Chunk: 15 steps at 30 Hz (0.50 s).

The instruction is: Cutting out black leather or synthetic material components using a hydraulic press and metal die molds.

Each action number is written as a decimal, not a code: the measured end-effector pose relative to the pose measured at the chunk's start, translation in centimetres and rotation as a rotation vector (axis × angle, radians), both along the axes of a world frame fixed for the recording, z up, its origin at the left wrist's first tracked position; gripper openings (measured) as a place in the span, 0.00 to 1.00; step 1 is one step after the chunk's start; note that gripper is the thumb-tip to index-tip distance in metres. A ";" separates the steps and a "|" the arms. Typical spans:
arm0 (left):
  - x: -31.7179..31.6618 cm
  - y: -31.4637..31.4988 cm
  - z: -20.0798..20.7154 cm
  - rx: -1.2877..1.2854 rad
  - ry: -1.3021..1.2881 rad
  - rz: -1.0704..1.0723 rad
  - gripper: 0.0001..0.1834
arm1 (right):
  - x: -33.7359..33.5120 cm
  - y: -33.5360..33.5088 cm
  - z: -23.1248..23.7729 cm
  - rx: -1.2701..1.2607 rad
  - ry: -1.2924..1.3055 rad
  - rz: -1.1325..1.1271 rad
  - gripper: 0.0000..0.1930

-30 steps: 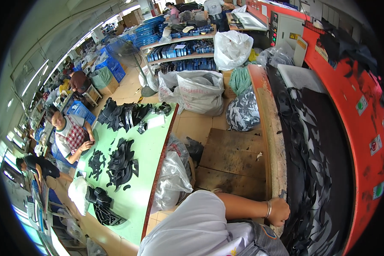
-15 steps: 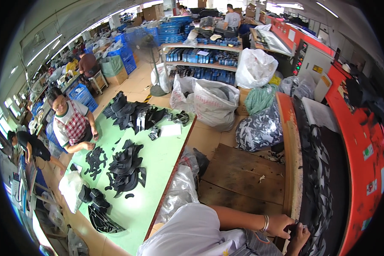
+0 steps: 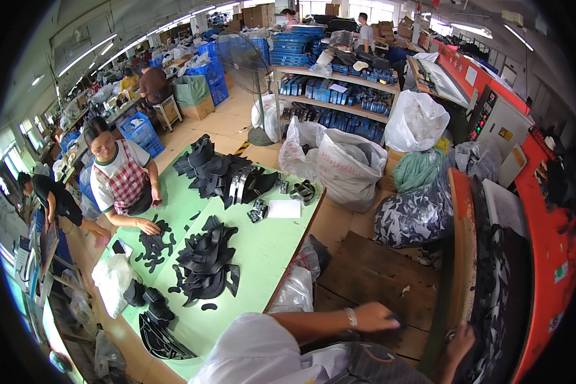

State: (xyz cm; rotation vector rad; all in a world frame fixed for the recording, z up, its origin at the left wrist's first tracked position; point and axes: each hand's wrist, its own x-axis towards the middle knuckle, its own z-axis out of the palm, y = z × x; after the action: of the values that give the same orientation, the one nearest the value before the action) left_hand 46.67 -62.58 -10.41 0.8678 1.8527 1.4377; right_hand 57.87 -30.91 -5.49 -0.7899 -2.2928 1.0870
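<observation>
My left hand (image 3: 372, 317), with a bracelet at the wrist, is closed and held out over brown boards (image 3: 365, 272). A small dark piece (image 3: 397, 321) sticks out from its fingertips; its kind is too small to make out. My right hand (image 3: 459, 344) is at the worn edge of the wooden rail (image 3: 462, 256), fingers curled, and what they hold, if anything, is hidden. Just beyond the rail lies a strip of dark cut sheet scraps (image 3: 489, 294), beside the red machine (image 3: 550, 256).
At left, a green table (image 3: 253, 240) bears piles of black cut pieces (image 3: 208, 259); a co-worker in a checked apron (image 3: 131, 182) handles small ones there. White sacks (image 3: 349, 169) and a bag of scraps (image 3: 409, 221) stand ahead, before shelves of blue moulds (image 3: 339, 96).
My hands were together at the rail; the left has drawn away to the left with a dark piece. The view has shifted, and the co-worker's hand has reached down to the small pieces.
</observation>
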 end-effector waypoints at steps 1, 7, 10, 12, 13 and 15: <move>-0.3 -2.2 -4.0 -0.036 -0.115 0.192 0.33 | -0.2 3.0 0.0 0.308 -0.003 -0.037 0.19; -0.4 -24.2 -19.1 -0.236 -0.596 1.496 0.22 | 3.4 10.6 -1.5 0.651 -0.425 -0.286 0.25; 3.6 -33.7 -21.4 0.017 -0.791 1.964 0.27 | 4.4 11.5 -3.4 0.436 -0.522 -0.154 0.23; 2.4 -32.7 -21.1 -0.031 -0.876 1.960 0.26 | 5.8 9.9 -0.8 0.337 -0.573 -0.099 0.20; 1.5 -31.6 -21.3 -0.148 -0.865 1.806 0.24 | 8.3 14.6 -3.1 0.264 -0.344 0.079 0.20; 1.4 -29.3 -22.1 -0.209 -0.927 1.610 0.17 | 5.1 14.9 1.5 0.240 -0.376 0.034 0.20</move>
State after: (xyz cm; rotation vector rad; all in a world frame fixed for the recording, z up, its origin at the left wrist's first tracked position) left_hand 48.07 -91.83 -32.51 -1.5711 1.6639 1.7848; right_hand 63.02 -16.06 -3.98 -0.9216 -2.6923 0.7011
